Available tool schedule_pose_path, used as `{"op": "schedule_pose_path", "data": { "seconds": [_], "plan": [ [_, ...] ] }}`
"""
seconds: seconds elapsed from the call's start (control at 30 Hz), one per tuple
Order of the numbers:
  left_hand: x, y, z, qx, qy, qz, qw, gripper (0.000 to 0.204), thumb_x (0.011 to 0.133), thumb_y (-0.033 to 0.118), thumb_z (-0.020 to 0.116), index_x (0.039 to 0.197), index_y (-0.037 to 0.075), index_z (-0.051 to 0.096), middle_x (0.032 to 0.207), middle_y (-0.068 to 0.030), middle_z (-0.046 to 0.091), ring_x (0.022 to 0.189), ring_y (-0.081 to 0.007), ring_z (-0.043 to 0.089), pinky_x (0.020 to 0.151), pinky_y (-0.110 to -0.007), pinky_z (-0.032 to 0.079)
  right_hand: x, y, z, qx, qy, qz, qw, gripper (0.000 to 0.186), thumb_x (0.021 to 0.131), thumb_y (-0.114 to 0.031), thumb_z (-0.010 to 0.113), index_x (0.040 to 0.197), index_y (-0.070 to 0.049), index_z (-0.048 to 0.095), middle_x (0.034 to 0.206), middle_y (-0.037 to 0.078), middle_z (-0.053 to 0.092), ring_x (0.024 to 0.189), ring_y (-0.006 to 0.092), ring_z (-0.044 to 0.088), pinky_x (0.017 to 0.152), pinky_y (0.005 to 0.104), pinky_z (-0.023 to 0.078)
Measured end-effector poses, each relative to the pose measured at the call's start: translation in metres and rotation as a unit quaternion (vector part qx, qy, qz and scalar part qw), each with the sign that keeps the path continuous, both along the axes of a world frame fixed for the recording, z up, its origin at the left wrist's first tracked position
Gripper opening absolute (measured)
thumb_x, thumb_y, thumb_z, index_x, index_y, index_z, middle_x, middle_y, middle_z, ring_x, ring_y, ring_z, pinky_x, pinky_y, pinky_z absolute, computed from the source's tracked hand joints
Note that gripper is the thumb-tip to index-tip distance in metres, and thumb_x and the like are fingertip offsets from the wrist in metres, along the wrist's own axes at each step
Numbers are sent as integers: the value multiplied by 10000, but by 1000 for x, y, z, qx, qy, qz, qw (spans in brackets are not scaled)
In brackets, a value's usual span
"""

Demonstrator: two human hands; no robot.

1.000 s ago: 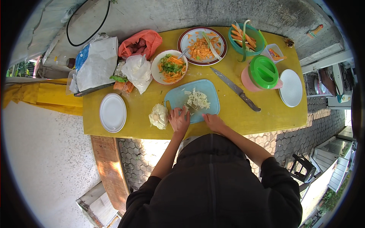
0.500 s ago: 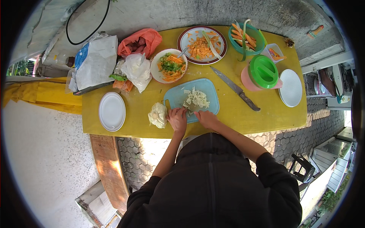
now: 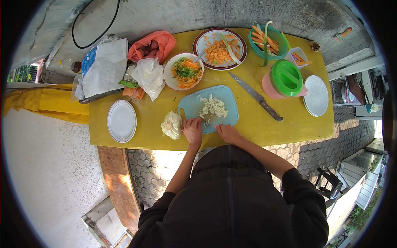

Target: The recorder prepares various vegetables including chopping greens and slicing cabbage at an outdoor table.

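Shredded cabbage (image 3: 213, 108) lies piled mid cutting board (image 3: 228, 99). Your left hand (image 3: 192, 129) rests curled on the board's near edge; your right hand (image 3: 225, 132) rests beside it; what either holds I cannot tell. Chopping looks underway; next, more cabbage (image 3: 172, 125) needs fetching from beside the board.

Blue cutting board (image 3: 190, 105), yellow table (image 3: 264, 128)
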State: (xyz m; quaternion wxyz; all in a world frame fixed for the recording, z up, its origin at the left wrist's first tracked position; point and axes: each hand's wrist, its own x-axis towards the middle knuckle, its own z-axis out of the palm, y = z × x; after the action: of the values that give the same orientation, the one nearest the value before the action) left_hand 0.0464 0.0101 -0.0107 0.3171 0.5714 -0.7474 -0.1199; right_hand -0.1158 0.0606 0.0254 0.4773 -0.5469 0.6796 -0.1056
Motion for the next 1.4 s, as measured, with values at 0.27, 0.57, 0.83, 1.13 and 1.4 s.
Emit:
{"op": "schedule_pose_path", "data": {
  "seconds": [0.27, 0.57, 0.83, 1.13, 1.4],
  "plan": [
    [-6, 8, 13, -14, -91, 19, 996, 99, 695, 98, 644, 774, 157, 650, 791, 11, 532, 800, -210, 495, 690, -383, 360, -2, -1, -10, -13, 32, -2, 999, 524, 909, -435, 304, 819, 3, 579, 798, 263, 582, 788, 441, 547, 717, 501, 423],
    [2, 0, 8, -24, -53, -4, 998, 86, 685, 148, 670, 768, 162, 652, 737, 45, 582, 763, -190, 522, 691, -371, 353, -2, 1, -3, -20, -22, 2, 1000, 510, 910, -426, 313, 826, 5, 572, 805, 259, 580, 770, 443, 543, 710, 494, 420],
    [-1, 3, 8, -13, -46, 18, 999, 62, 698, 150, 671, 750, 137, 641, 748, 9, 569, 750, -222, 511, 682, -383, 379, -10, 2, -8, -4, 33, 15, 999, 513, 909, -440, 302, 844, -12, 576, 819, 250, 583, 783, 436, 548, 711, 495, 427],
    [1, 3, 8, 12, -32, 22, 999, 54, 697, 149, 672, 718, 118, 633, 750, -2, 572, 739, -228, 513, 647, -368, 398, -1, 1, 0, -19, -8, 8, 1000, 511, 909, -430, 309, 824, -4, 579, 801, 258, 579, 775, 436, 547, 701, 488, 427],
    [3, 9, 7, -22, -68, 27, 997, 73, 698, 121, 654, 768, 138, 649, 762, 7, 574, 770, -217, 520, 658, -386, 392, -3, -1, -4, -13, 30, 28, 999, 532, 907, -452, 295, 834, -10, 581, 804, 249, 589, 767, 434, 552, 712, 492, 431]
  ]
}}
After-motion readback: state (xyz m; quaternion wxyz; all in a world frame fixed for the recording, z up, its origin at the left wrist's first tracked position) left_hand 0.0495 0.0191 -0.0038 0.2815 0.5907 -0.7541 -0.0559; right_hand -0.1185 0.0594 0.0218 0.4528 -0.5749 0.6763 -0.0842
